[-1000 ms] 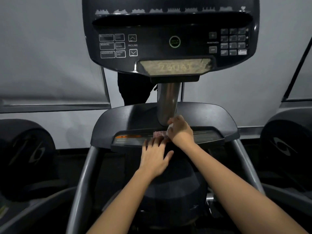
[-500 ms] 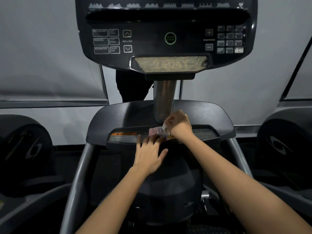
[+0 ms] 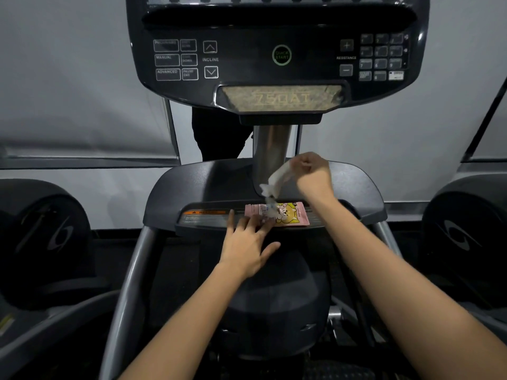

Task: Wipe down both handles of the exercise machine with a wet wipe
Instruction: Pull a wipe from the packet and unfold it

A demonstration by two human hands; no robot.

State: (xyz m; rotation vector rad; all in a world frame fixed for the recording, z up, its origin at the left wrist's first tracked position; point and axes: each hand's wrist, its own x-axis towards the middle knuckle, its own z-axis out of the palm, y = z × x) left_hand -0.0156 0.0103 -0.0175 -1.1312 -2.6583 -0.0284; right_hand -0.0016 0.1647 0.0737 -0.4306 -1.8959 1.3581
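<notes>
A pink and yellow wet-wipe packet [image 3: 288, 216] lies flat on the machine's shelf [image 3: 208, 219] below the console. My left hand [image 3: 248, 242] presses the packet's left end with straight fingers. My right hand [image 3: 311, 172] is raised above the packet and pinches a white wet wipe [image 3: 277, 179], whose lower end still trails into the packet's opening. The machine's grey left handle bar [image 3: 129, 283] runs down from the shelf's left corner, and the right handle bar [image 3: 385, 237] shows partly behind my right forearm.
The black console [image 3: 277, 56] with its buttons hangs over the shelf on a metal post [image 3: 270, 149]. Dark neighbouring machines stand at the far left [image 3: 41, 237] and far right [image 3: 466, 237]. A grey wall is behind.
My right hand has lifted up and to the right, drawing the white wipe out of the packet. The left hand has stayed pressed on the packet.
</notes>
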